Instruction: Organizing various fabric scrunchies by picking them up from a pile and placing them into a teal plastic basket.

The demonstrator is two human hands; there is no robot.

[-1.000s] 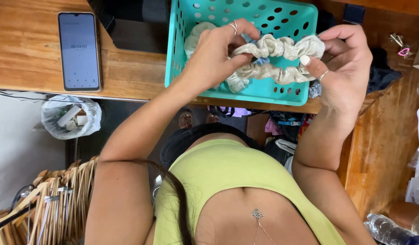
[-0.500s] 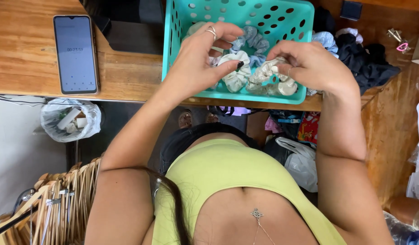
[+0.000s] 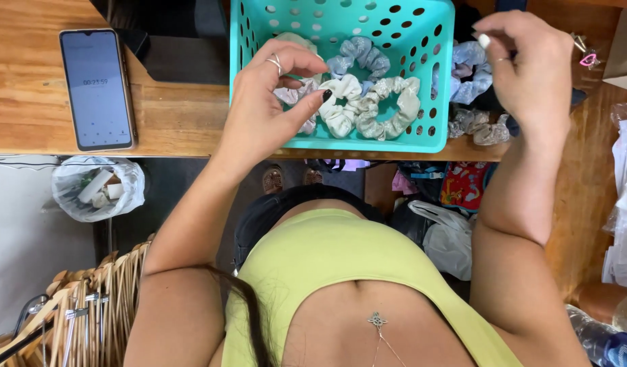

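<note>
Teal basket (image 3: 422, 139) with round holes, sitting on my warm brown wood table (image 3: 171, 115). Inside it, a cream scrunchie (image 3: 341, 109), a pale sage one (image 3: 395, 105), a grey-blue one (image 3: 361, 54) farther back. Light blue scrunchies (image 3: 466, 71) to the right. Black phone (image 3: 96, 88) far left, grey screen. My nails: black on the left hand (image 3: 266, 112), white on the right hand (image 3: 531, 68).

Right hand (image 3: 531, 68) moved out of teal basket (image 3: 436, 88) to scrunchies beside; cream scrunchie (image 3: 341, 112) now released inside.

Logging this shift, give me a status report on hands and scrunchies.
Left hand pinching a scrunchie inside teal basket. Right hand over scrunchie pile beside it. Nothing blocking.
</note>
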